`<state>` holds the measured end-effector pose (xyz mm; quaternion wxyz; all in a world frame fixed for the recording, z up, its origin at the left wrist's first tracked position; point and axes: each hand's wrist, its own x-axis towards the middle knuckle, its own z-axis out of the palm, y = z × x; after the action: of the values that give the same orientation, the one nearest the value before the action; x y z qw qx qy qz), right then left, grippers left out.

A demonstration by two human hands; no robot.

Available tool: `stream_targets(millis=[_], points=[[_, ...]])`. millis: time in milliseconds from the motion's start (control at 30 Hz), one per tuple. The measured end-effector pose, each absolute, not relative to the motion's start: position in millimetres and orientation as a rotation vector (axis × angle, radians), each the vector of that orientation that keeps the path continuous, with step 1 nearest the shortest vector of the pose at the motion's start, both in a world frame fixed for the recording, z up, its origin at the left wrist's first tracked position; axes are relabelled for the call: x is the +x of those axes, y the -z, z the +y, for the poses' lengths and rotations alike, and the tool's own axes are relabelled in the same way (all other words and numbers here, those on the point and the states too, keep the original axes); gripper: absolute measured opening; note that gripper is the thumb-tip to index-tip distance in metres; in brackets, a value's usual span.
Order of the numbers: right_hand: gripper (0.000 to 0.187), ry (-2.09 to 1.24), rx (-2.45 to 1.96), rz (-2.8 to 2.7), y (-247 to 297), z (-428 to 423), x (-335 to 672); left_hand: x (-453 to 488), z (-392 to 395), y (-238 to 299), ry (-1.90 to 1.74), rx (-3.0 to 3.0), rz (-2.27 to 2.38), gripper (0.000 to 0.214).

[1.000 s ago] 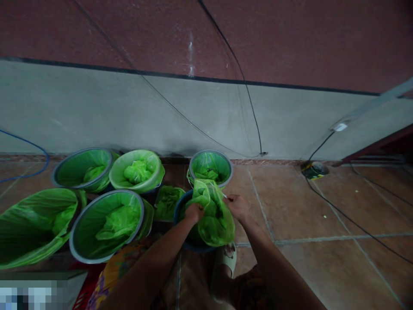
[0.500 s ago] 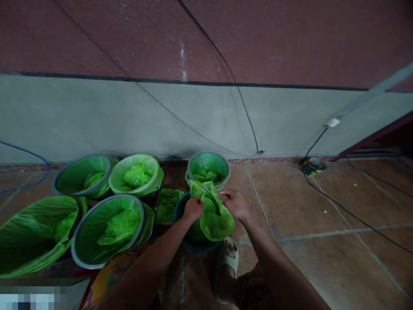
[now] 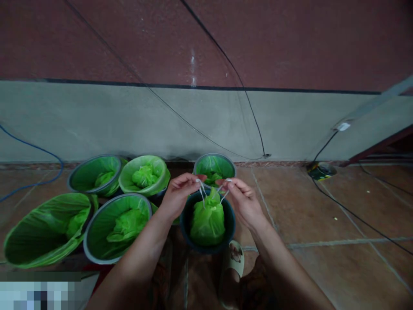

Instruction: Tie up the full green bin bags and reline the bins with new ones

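A green drawstring garbage bag [image 3: 207, 221] sits bunched inside a dark blue bucket [image 3: 231, 230] in front of me, its neck gathered together. My left hand [image 3: 179, 191] pinches one white drawstring loop above the bag's left side. On the other side my right hand [image 3: 244, 199] pinches the opposite white loop. Both strings run taut from the gathered neck up to my fingers. Just behind my hands stands a grey-rimmed bin [image 3: 215, 158] lined with another green bag.
Several bins with green liners, among them a pale one [image 3: 145, 172] and a grey-rimmed one [image 3: 118, 230], crowd the left side. A blue hose [image 3: 48, 150] lies at far left. A black cable [image 3: 361, 221] crosses the tiles at right. The wall [image 3: 145, 125] rises behind.
My hands have gone from holding the bag's open rim to pulling its drawstring loops. The bag's mouth has closed up, and the bag now sits down in the bucket.
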<state>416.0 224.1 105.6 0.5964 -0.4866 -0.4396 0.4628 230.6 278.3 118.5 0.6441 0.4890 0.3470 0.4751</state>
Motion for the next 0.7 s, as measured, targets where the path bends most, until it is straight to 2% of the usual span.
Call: stream_targets(millis=[100,300,433,600,700], points=[[0.027,-1.209,-1.168,-0.964,-97,225,402,240,277,-107,-1.093,1.065,0.765,0.024],[0.028,-1.455,-1.106,-1.277,-85,223,378,253,288,-93,-1.085,1.012,0.796,0.027],[0.026,-1.383,-1.08,-1.021,-89,230,384,258,290,-74,-1.023,1.011,0.842,0.03],[0.024,-1.343,-1.033,-0.853,-96,243,408,263,274,-48,-0.571,1.578,0.82,0.031],[0.024,-1.275,-1.059,-0.849,-92,247,416,264,271,-40,-0.501,1.806,0.961,0.029]])
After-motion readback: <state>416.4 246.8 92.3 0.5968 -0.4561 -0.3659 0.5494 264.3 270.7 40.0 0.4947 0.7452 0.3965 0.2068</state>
